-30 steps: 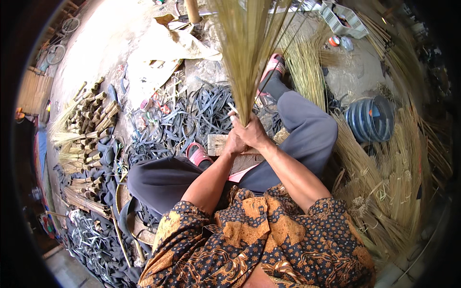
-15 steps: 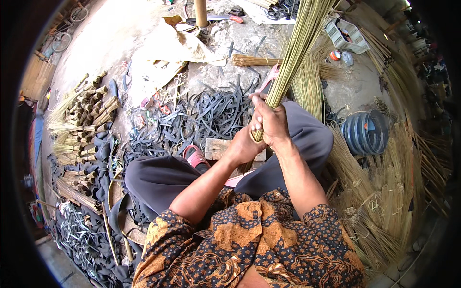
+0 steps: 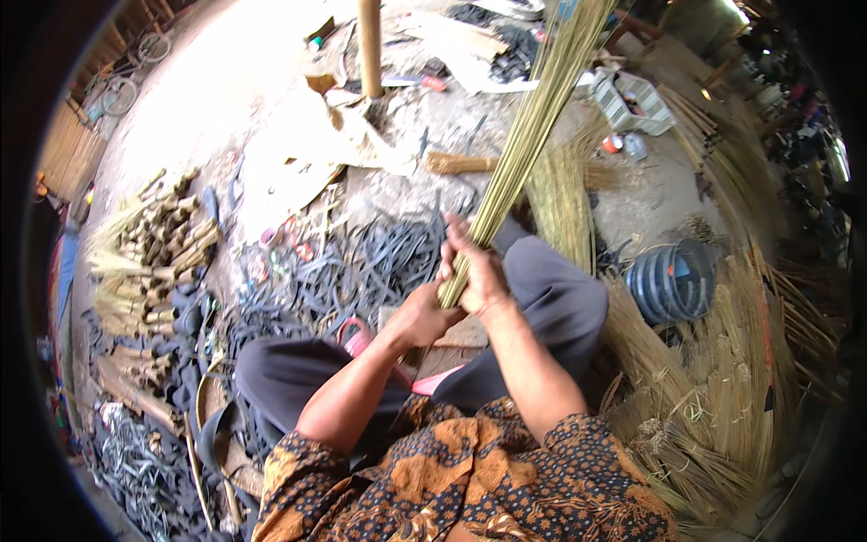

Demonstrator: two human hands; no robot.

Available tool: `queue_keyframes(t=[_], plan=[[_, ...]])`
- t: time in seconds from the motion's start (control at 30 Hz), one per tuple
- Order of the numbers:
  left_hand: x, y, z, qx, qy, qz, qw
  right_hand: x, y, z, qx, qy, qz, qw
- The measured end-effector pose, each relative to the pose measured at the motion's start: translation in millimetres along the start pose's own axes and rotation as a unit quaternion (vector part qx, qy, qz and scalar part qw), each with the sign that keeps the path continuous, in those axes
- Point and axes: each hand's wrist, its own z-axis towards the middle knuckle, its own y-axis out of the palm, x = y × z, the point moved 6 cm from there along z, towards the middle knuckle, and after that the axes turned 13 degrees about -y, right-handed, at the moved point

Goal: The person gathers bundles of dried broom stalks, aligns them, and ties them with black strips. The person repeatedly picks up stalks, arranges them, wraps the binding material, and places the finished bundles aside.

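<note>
A long bundle of thin greenish-yellow straw-like sticks (image 3: 528, 126) slants up and away from my lap, its far end fanning out. Low on the bundle, my left hand (image 3: 420, 316) is closed round its near end. My right hand (image 3: 479, 278) presses against the sticks just above, its fingers partly hidden behind them. Below my hands, between my knees, lies a wooden block (image 3: 463, 334), mostly covered by my arms and the bundle.
Black rubber strips (image 3: 370, 266) lie heaped before my legs. Tied stick bundles (image 3: 163, 235) are stacked at left. Loose straw (image 3: 704, 388) and a dark ribbed tub (image 3: 670, 282) sit at right. Farther off are a white crate (image 3: 628, 101), a wooden post (image 3: 369, 50) and a knife (image 3: 411, 82).
Both hands have come nearer my body and slightly left with the bundle. My right hand's fingers look straighter along the sticks. The whole view has shifted a little.
</note>
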Motion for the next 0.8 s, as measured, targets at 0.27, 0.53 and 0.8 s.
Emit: queue_keyframes(t=[0.27,0.53,0.8], plan=[[-4,-35,4,0.158,-0.106,0.172,0.967,28,8,13,0.081,-0.024,0.031,0.996],[37,-155,5,0.218,-0.008,0.251,0.943,17,2,73,-0.138,-0.07,-0.102,0.983],[52,-207,-14,0.218,-0.071,0.153,0.961,140,-145,96,-0.023,0.108,-0.487,0.867]])
